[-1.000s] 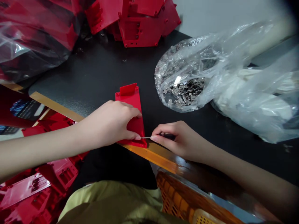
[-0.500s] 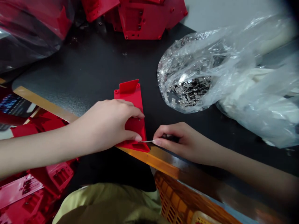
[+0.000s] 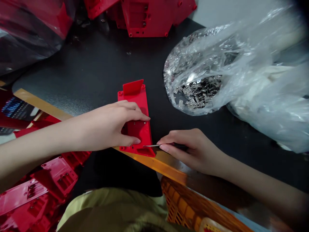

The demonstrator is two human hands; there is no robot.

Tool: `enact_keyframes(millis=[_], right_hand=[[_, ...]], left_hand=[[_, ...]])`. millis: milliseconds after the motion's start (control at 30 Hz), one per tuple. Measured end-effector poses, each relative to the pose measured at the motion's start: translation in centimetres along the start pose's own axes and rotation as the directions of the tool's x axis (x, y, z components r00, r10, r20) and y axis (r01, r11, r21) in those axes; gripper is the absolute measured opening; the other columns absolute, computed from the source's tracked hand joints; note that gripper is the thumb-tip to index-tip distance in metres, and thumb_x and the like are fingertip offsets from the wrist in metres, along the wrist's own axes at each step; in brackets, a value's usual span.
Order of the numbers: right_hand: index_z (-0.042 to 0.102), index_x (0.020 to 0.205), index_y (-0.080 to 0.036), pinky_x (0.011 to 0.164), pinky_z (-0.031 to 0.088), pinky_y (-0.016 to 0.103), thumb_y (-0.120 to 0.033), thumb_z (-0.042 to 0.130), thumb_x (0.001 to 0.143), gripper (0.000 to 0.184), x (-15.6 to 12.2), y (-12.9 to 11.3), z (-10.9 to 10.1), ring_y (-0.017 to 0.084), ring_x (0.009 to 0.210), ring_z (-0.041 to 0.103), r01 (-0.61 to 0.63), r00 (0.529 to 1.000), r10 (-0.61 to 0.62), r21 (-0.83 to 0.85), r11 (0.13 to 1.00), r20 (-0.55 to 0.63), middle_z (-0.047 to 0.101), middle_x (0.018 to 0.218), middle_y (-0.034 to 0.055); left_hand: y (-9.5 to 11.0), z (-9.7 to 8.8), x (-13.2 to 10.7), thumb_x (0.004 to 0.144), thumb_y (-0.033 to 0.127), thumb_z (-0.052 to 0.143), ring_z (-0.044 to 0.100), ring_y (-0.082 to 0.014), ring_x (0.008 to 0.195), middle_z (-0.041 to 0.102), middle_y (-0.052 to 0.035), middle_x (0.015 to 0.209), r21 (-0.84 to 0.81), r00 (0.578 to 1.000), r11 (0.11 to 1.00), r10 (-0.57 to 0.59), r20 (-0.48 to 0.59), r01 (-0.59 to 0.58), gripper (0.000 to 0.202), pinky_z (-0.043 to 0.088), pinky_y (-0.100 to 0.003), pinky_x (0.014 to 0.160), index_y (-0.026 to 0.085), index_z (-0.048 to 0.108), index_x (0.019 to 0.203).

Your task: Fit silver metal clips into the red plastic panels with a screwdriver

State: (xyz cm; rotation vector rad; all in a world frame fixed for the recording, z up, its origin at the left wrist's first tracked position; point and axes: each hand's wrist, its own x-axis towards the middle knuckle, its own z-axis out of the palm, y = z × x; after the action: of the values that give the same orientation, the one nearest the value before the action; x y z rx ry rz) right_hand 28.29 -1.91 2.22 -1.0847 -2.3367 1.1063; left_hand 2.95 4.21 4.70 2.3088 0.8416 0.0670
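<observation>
My left hand [image 3: 113, 125] lies across a red plastic part [image 3: 141, 132], its fingers holding it against the table. The index fingertip reaches the part's right edge, while the thumb, set apart, presses on the top face. An upright flap stands at the part's far end, and small screw-like dots show on its face. Pinched in my right hand [image 3: 188, 146] is a thin pointed metal tool [image 3: 152, 146], dark toward the back; the fingers hide its exact kind. Its tip meets the near end of the red part, beside a slot-like recess.
A clear plastic bag [image 3: 178, 71] of small metal plates [image 3: 201, 91] lies to the right. Several red parts [image 3: 149, 19] sit at the back, with more piled [image 3: 58, 177] at lower left. An orange basket [image 3: 178, 206] stands below the table's edge [image 3: 149, 164].
My left thumb has drawn back left from the tool's tip, uncovering more of the red part. The tool still touches the near end. The view has shifted slightly.
</observation>
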Motion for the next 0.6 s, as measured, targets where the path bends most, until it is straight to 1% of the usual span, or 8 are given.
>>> enact_keyframes(millis=[100,233,300,400,500,600], right_hand=[[0.069,0.093,-0.016,0.058,0.040,0.017,-0.021,0.055,0.094,0.015,0.0,-0.1,0.0,0.006,0.064,0.061,0.015,1.000,-0.015,-0.020,1.000,0.000,0.070,0.078,-0.0002],[0.067,0.091,-0.016,0.058,0.040,0.018,-0.022,0.053,0.095,0.016,0.0,-0.2,0.0,0.007,0.064,0.061,-0.029,0.999,0.030,-0.053,0.998,0.014,0.070,0.076,-0.0007],[0.067,0.091,-0.016,0.057,0.039,0.019,-0.024,0.052,0.095,0.017,0.1,-0.2,0.0,0.008,0.063,0.060,-0.047,0.999,0.049,-0.066,0.997,0.017,0.069,0.074,-0.0008],[0.067,0.090,-0.017,0.057,0.037,0.020,-0.025,0.052,0.094,0.018,0.3,-0.3,0.0,0.008,0.062,0.058,-0.084,0.996,0.086,-0.053,0.995,0.039,0.068,0.072,-0.0014],[0.067,0.088,-0.018,0.057,0.035,0.021,-0.026,0.051,0.094,0.019,0.6,-0.5,-0.2,0.007,0.061,0.056,-0.129,0.988,0.130,-0.017,0.991,0.080,0.066,0.072,-0.0022],[0.067,0.086,-0.019,0.056,0.033,0.021,-0.028,0.051,0.094,0.020,0.9,-0.8,-0.5,0.007,0.057,0.050,-0.193,0.972,0.189,0.015,0.981,0.137,0.062,0.067,-0.0039]], left_hand=[[0.0,-0.1,0.0,0.081,0.036,0.069,0.060,-0.0233,0.112,0.065,-0.0039,0.119,0.012,1.000,1.000,0.002,-0.005,-0.002,0.047,0.048,-0.034,0.096,0.024,0.061,0.126],[0.4,-0.1,0.2,0.081,0.043,0.068,0.062,-0.0234,0.108,0.066,-0.0048,0.116,0.062,1.000,0.998,0.009,0.005,-0.009,0.051,0.048,-0.034,0.096,0.022,0.061,0.127],[0.8,0.0,0.4,0.078,0.048,0.070,0.063,-0.0240,0.105,0.067,-0.0048,0.113,0.105,1.000,0.994,-0.008,-0.003,0.008,0.055,0.048,-0.034,0.094,0.021,0.063,0.125],[1.3,0.2,0.8,0.071,0.054,0.073,0.065,-0.0265,0.102,0.069,-0.0042,0.110,0.193,0.998,0.979,-0.052,-0.043,0.059,0.057,0.050,-0.036,0.089,0.021,0.067,0.118],[1.7,0.7,1.0,0.068,0.050,0.076,0.065,-0.0272,0.100,0.069,-0.0034,0.109,0.249,0.992,0.962,-0.091,-0.085,0.109,0.053,0.049,-0.037,0.085,0.022,0.068,0.112],[1.9,1.0,1.1,0.068,0.047,0.076,0.064,-0.0268,0.101,0.069,-0.0031,0.108,0.259,0.989,0.957,-0.109,-0.097,0.131,0.049,0.047,-0.037,0.087,0.022,0.067,0.111]])
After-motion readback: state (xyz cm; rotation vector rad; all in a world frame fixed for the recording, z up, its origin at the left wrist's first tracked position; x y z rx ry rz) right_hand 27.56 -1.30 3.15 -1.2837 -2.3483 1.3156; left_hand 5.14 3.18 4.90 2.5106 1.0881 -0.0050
